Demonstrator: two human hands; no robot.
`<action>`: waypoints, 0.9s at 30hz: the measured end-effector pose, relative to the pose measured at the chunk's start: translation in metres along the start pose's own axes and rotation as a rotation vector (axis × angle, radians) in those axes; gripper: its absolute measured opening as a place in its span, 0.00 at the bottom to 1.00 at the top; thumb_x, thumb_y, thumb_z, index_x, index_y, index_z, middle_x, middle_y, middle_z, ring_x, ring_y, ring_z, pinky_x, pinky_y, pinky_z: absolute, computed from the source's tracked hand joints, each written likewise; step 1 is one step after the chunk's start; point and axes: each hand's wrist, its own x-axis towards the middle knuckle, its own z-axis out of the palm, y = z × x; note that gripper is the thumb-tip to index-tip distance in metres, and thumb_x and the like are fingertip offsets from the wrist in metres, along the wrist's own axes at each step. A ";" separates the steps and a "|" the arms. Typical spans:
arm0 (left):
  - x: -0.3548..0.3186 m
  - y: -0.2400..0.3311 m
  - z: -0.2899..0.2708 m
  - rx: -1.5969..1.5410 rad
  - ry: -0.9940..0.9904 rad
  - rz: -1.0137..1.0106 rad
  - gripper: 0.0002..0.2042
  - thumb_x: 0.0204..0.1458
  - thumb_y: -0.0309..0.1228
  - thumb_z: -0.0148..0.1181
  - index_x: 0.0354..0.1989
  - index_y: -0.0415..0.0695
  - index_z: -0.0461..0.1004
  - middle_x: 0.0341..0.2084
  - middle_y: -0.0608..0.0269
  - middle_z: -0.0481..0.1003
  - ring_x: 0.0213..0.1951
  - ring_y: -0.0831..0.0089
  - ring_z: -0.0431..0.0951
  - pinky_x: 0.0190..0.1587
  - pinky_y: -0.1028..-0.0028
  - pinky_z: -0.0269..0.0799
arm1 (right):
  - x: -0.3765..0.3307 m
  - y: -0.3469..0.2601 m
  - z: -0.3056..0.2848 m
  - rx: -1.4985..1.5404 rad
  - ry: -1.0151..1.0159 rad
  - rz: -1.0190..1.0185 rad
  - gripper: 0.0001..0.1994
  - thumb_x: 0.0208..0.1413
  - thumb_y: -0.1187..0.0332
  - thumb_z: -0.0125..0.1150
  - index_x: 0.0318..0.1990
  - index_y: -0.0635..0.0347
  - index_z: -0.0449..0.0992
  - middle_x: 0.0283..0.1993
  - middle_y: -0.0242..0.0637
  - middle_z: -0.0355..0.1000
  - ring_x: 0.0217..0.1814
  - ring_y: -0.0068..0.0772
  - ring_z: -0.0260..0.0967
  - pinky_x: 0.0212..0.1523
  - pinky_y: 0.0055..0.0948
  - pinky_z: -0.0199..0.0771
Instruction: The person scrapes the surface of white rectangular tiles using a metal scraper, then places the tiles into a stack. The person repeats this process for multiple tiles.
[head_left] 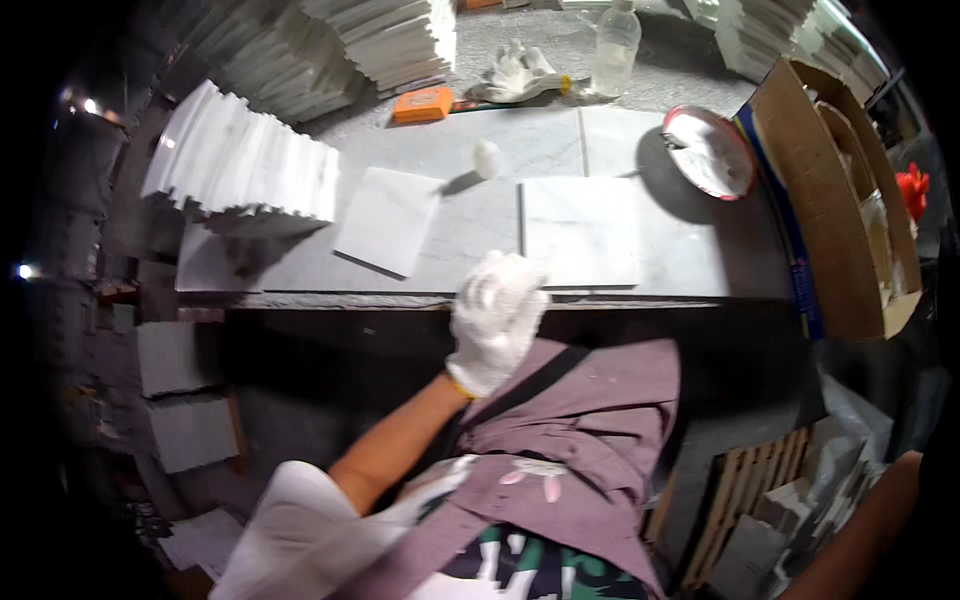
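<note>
Square white marble tile (580, 232) lies at the bench's (700, 262) front edge; our white-gloved left hand (495, 320), fingers loosely curled and empty, could knock it off; our right hand is unseen.

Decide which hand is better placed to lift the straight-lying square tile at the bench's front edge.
Left. The gloved left hand hovers at the bench edge, just in front of the tile. The right hand is out of view.
</note>
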 end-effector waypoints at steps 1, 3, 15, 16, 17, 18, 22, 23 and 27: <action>0.002 0.005 0.005 0.002 0.029 -0.013 0.09 0.50 0.24 0.63 0.41 0.41 0.79 0.38 0.56 0.78 0.44 0.56 0.78 0.57 0.58 0.68 | 0.005 -0.005 -0.004 -0.010 -0.001 -0.001 0.21 0.65 0.56 0.51 0.59 0.59 0.65 0.55 0.36 0.65 0.54 0.29 0.63 0.52 0.28 0.61; -0.004 0.001 0.002 -0.017 0.053 -0.050 0.09 0.49 0.24 0.63 0.40 0.42 0.79 0.38 0.57 0.79 0.45 0.56 0.77 0.57 0.58 0.68 | -0.001 -0.010 0.002 -0.016 -0.002 0.068 0.21 0.65 0.56 0.52 0.59 0.59 0.65 0.55 0.36 0.65 0.55 0.29 0.62 0.52 0.29 0.60; -0.003 0.012 0.012 -0.016 0.042 -0.035 0.11 0.50 0.26 0.65 0.42 0.43 0.79 0.39 0.59 0.78 0.47 0.58 0.77 0.60 0.57 0.66 | 0.021 -0.009 -0.010 -0.014 -0.003 0.054 0.22 0.64 0.57 0.52 0.60 0.59 0.64 0.57 0.36 0.63 0.57 0.30 0.60 0.54 0.31 0.56; -0.003 0.009 0.007 -0.012 0.010 0.010 0.10 0.50 0.26 0.64 0.42 0.43 0.79 0.39 0.59 0.78 0.47 0.57 0.77 0.59 0.57 0.67 | 0.018 -0.003 -0.007 0.003 0.000 0.051 0.22 0.64 0.57 0.52 0.60 0.59 0.64 0.57 0.37 0.62 0.57 0.30 0.59 0.54 0.31 0.56; -0.002 0.008 0.013 -0.052 0.029 0.033 0.10 0.50 0.25 0.64 0.42 0.43 0.79 0.39 0.59 0.78 0.46 0.57 0.77 0.59 0.57 0.67 | 0.021 -0.015 -0.013 -0.010 0.014 0.005 0.22 0.64 0.57 0.52 0.60 0.59 0.64 0.57 0.37 0.62 0.57 0.31 0.59 0.54 0.32 0.56; 0.002 0.012 0.014 -0.045 0.027 0.038 0.09 0.50 0.25 0.63 0.41 0.43 0.79 0.38 0.58 0.79 0.45 0.57 0.77 0.58 0.56 0.68 | 0.025 -0.020 -0.010 0.002 0.009 -0.029 0.22 0.64 0.57 0.52 0.60 0.59 0.64 0.58 0.37 0.62 0.57 0.31 0.59 0.54 0.32 0.55; 0.003 0.011 0.014 0.009 0.054 0.028 0.09 0.51 0.26 0.63 0.42 0.43 0.79 0.38 0.59 0.78 0.46 0.57 0.77 0.59 0.57 0.67 | 0.023 -0.034 -0.003 0.058 -0.008 -0.001 0.22 0.64 0.58 0.52 0.60 0.59 0.63 0.58 0.37 0.61 0.58 0.31 0.58 0.55 0.33 0.54; 0.004 0.012 0.010 -0.028 0.017 -0.014 0.10 0.51 0.27 0.63 0.42 0.44 0.79 0.39 0.60 0.78 0.46 0.58 0.76 0.59 0.57 0.67 | 0.027 -0.031 0.000 0.102 -0.017 0.023 0.22 0.64 0.58 0.52 0.60 0.59 0.63 0.58 0.37 0.61 0.58 0.31 0.58 0.55 0.33 0.54; 0.000 0.008 0.018 -0.026 0.001 0.029 0.10 0.51 0.29 0.64 0.42 0.44 0.78 0.40 0.59 0.78 0.46 0.57 0.76 0.58 0.57 0.67 | 0.030 -0.096 0.007 0.300 -0.098 -0.142 0.22 0.64 0.58 0.53 0.61 0.59 0.63 0.59 0.37 0.61 0.59 0.32 0.57 0.56 0.34 0.53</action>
